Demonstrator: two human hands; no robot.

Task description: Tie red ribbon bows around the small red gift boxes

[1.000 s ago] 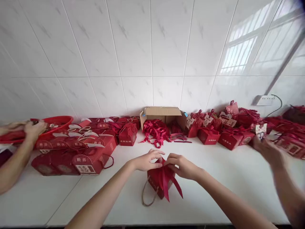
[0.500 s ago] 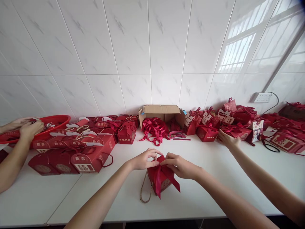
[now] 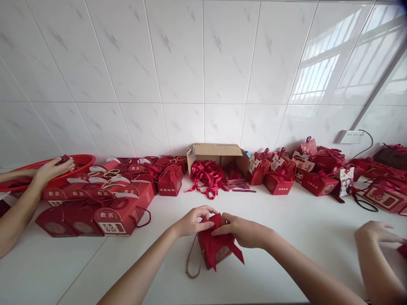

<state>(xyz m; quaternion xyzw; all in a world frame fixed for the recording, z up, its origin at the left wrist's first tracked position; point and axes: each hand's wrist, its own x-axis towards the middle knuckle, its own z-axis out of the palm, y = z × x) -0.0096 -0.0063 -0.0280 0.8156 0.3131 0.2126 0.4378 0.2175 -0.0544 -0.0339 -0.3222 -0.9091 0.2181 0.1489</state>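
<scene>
A small red gift box [image 3: 213, 249] with a red ribbon [image 3: 237, 253] and a brown cord handle [image 3: 190, 264] stands on the white counter [image 3: 286, 220] right in front of me. My left hand [image 3: 193, 220] pinches the ribbon at the top of the box from the left. My right hand [image 3: 243, 231] pinches the same ribbon from the right, fingers closed. Both hands meet over the top of the box.
An open cardboard carton [image 3: 219, 154] spilling red ribbons [image 3: 206, 173] sits at the wall. Rows of red boxes [image 3: 104, 199] lie to the left, more red boxes [image 3: 305, 173] to the right. Another person's hand [image 3: 52, 168] reaches a red basin [image 3: 81, 161]; a different person's hand [image 3: 377, 233] is at right.
My hands have shifted slightly on the ribbon atop the box. The person's hand at right has drawn back from the far boxes toward the counter's front edge. The left person's hand rose to the basin rim.
</scene>
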